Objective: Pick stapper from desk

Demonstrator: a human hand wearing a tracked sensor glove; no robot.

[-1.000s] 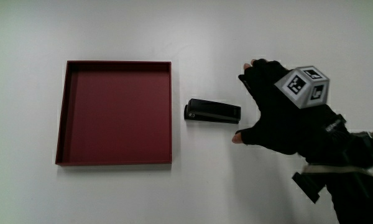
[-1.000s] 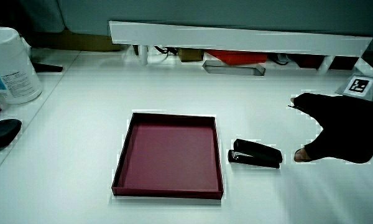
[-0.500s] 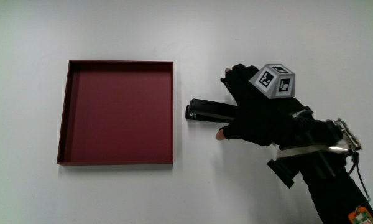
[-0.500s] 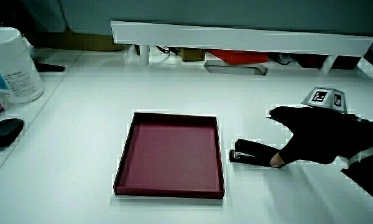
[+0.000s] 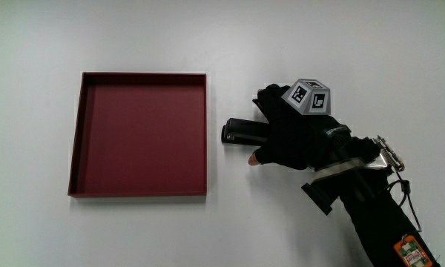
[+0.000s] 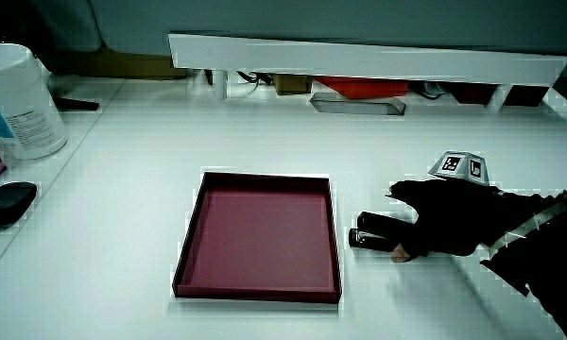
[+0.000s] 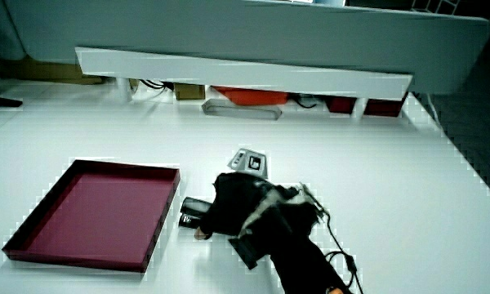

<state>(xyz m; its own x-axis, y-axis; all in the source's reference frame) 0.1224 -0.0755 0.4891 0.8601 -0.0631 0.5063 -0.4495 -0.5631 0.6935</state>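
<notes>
A black stapler [image 5: 237, 132] lies flat on the white table, beside the dark red tray [image 5: 77, 133]. The gloved hand [image 5: 297, 137] is over the stapler's end that points away from the tray and covers more than half of it. The fingers reach across the stapler farther from the person, and the thumb points down on the side nearer the person; both stand a little off the stapler's edges. In both side views the stapler [image 6: 369, 232] [image 7: 191, 213] rests on the table under the hand [image 6: 444, 225] [image 7: 233, 204]. The tray [image 6: 255, 286] [image 7: 77, 255] holds nothing.
A white canister [image 6: 19, 99] and a black mouse [image 6: 5, 201] sit at the table's edge, well away from the tray. A low white partition [image 6: 359, 57] [image 7: 245, 73] runs along the table, with small items under it.
The hand has moved toward the tray, from beside the stapler to over it, and now covers most of it. The stapler and the tray have not moved.
</notes>
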